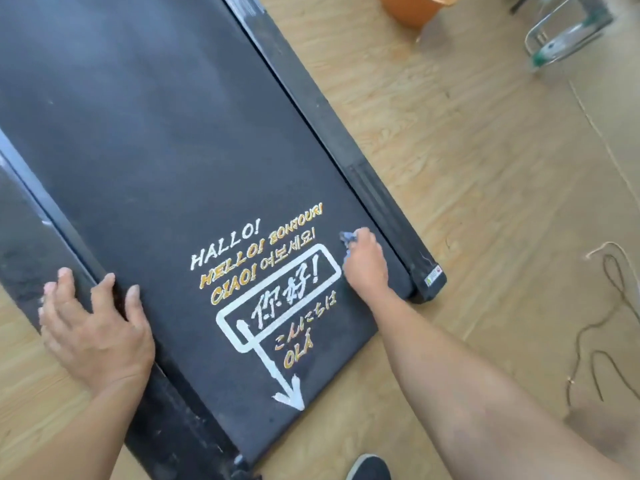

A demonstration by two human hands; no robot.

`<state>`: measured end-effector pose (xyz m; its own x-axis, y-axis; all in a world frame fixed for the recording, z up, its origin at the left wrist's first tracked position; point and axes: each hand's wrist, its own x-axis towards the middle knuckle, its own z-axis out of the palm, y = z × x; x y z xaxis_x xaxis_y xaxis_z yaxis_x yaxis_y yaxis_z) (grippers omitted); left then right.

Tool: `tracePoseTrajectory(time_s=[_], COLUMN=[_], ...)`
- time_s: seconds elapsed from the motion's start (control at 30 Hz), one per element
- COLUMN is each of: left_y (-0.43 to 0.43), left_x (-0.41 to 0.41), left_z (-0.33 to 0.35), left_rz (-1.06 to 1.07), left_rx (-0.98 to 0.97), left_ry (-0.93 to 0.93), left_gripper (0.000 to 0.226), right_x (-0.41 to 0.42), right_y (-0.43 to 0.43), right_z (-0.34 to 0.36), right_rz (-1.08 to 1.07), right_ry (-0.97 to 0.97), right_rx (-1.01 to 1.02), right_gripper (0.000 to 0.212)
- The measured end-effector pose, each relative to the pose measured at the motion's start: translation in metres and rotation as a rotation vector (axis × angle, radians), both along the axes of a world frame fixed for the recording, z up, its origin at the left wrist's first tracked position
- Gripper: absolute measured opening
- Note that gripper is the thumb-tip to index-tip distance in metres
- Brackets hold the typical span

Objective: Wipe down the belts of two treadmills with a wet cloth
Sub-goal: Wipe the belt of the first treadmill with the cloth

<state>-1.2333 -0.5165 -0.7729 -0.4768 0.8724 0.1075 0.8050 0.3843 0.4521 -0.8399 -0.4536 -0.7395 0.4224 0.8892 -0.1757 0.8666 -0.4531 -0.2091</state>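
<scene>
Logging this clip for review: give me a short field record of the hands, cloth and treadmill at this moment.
surface: black treadmill belt with printed greetings
left hand: fingers spread, rests on the belt's left edge
right hand: grips the cloth against the belt, close to the right side rail
cloth: bluish, bunched, mostly hidden by the hand
nearby: orange bucket on the wood floor
</scene>
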Motion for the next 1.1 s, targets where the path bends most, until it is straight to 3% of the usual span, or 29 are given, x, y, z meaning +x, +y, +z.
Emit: tracePoseTrajectory(time_s=[0.13,0.27,0.37,0.53,0.6,0.7,0.8,0.93,1.1], left_y=[0.004,0.001,0.002,0.005,0.003,0.001,0.002,0.000,0.002], left_x=[0.007,0.005,0.006,0.002,0.000,-0.003,0.001,0.005,0.007], left_z=[-0.003,-0.002,-0.001,-0.005,-0.006,-0.005,-0.003,-0.004,-0.003], left_rz=[-0.003,-0.019,-0.024,-0.029,-0.027,-0.013,-0.022,-0.004,-0.012], left_rx=[0.018,0.001,-0.008,0.031,0.033,0.020,0.027,0.024,0.007], left_ry=[0.010,0.022,0.019,0.046,0.050,0.046,0.042,0.092,0.129], left_gripper=[0.044,0.045,0.044,0.041,0.040,0.040,0.041,0.041,0.041], right_x=[0.034,-0.021,-0.093,-0.240,-0.248,-0.188,-0.071,0.060,0.046], right_y=[0.024,-0.038,-0.093,-0.159,-0.169,-0.149,-0.105,-0.044,-0.030], right_z=[0.006,0.007,0.011,0.017,0.014,0.004,-0.003,-0.007,-0.020], right_rz=[-0.190,-0.134,0.020,0.589,0.757,0.845,0.514,0.145,-0.114], right_ry=[0.007,0.108,0.230,0.349,0.370,0.306,0.211,0.040,0.022], right_rx=[-0.029,-0.076,-0.098,-0.180,-0.192,-0.134,-0.078,-0.014,0.131], right_gripper=[0.016,0.006,0.008,0.025,0.026,0.030,0.037,0.017,0.009])
